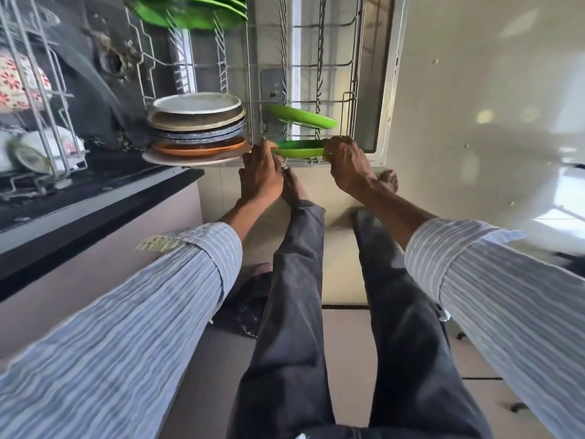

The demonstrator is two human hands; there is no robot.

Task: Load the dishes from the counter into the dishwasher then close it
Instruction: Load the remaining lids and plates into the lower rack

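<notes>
At the far left, upper rack [38,99]: wire basket cut off by the picture's edge, holding a floral-patterned dish [19,83] and pale cups [41,147] that are only partly seen behind the wires
Counter [79,198]: dark top running in from the left, its near end passing out of view behind the left sleeve
Lower rack [253,77]: pulled-out wire basket with upright tines; its far end is cut by the top of the picture
Plate row [196,128]: standing on edge side by side in the rack's left section, a white one, brownish ones, grey-blue speckled ones, an orange one and a pale one nearest; how many in all is hard to count
Far green plates [190,11]: several on edge at the top, only their lower parts in view
Left hand [261,172]: fingers curled round the left rim of the green plate; fingertips hidden behind it
Green plate [299,148]: bright green, glossy, seen edge-on, at the near end of the rack's right section among the tines; whether it is seated in them cannot be told
Second green plate [300,117]: same colour, tilted, just beyond it in the same section
Right hand [346,163]: grips the plate's right rim, fingertips out of sight
Dishwasher door [389,90]: only its pale frame shows at the rack's right side
</notes>
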